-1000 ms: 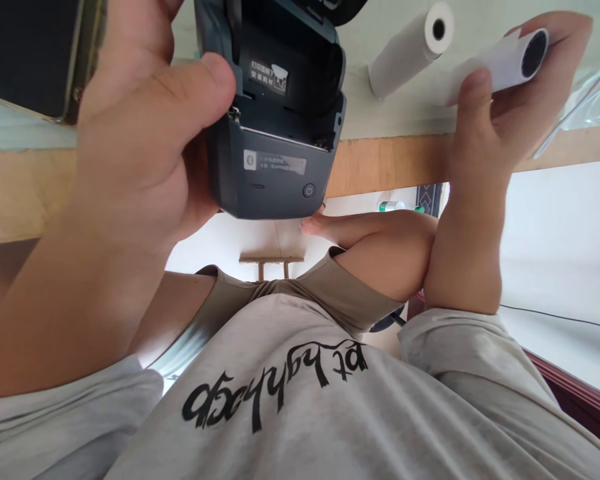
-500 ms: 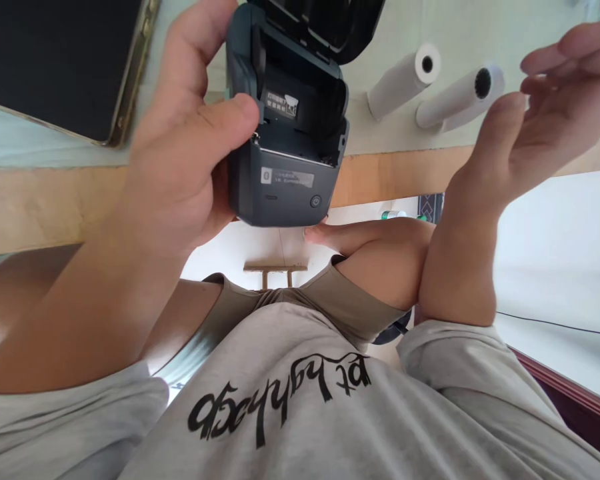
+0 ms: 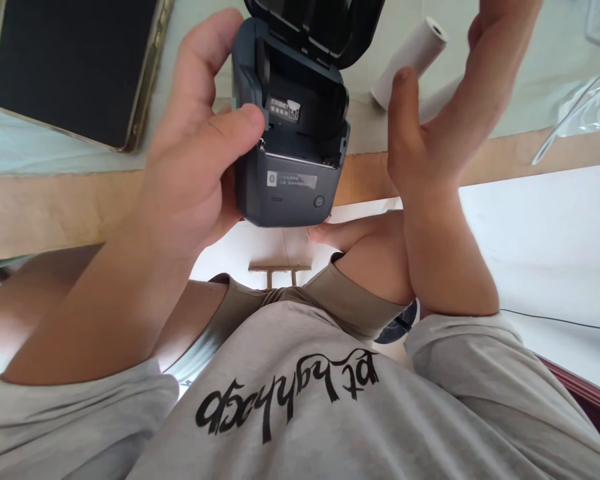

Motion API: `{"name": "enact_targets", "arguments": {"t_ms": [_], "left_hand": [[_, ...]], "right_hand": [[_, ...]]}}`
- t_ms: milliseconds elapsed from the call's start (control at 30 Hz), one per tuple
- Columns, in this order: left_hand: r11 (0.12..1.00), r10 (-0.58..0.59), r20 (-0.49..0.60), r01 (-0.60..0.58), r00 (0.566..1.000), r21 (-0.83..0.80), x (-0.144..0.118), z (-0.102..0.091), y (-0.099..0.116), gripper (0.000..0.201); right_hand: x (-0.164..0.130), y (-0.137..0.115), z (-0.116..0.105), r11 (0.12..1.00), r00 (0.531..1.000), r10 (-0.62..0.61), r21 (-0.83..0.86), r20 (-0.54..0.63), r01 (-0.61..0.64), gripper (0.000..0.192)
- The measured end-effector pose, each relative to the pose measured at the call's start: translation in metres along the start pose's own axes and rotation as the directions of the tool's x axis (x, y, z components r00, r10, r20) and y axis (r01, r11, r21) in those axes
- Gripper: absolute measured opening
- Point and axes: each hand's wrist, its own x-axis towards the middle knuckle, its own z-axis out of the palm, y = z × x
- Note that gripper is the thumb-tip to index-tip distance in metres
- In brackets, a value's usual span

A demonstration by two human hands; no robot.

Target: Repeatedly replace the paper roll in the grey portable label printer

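Observation:
My left hand point(image 3: 190, 153) grips a small dark grey-blue label printer point(image 3: 293, 197) by its side, thumb on the rim of the paper bay. The printer's black lid point(image 3: 325, 30) is swung up, and a white sticker shows inside the bay. On the front are a Bluetooth label and a power button. My right hand point(image 3: 450, 127) is over the table, thumb spread, fingertips cut off by the top edge. It is beside a white paper roll point(image 3: 405, 63) and partly covers a second roll point(image 3: 440, 100). I cannot tell whether it touches either.
A dark-screened tablet point(image 3: 70, 63) lies at the left on the pale tablecloth. Clear plastic packaging point(image 3: 593, 103) sits at the right. The wooden table edge point(image 3: 55, 213) runs across, above my legs.
My right hand has moved left, from right of the rolls to over them, now hiding much of the second roll. My left hand still holds the printer, nearly unmoved.

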Motion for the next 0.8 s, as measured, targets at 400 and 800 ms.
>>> {"name": "enact_targets", "arguments": {"t_ms": [400,800], "left_hand": [[0.998,-0.037,-0.121,0.032,0.992,-0.045,0.0,0.002,-0.002,0.048],[0.994,-0.097,-0.277,0.079,0.956,-0.077,0.014,0.032,0.006,0.078]], "right_hand": [[-0.006,-0.005,-0.001,0.997,0.999,0.04,0.059,-0.014,-0.039,0.043],[-0.013,0.01,0.009,0.972,0.982,0.183,0.143,0.043,-0.187,0.025]]}}
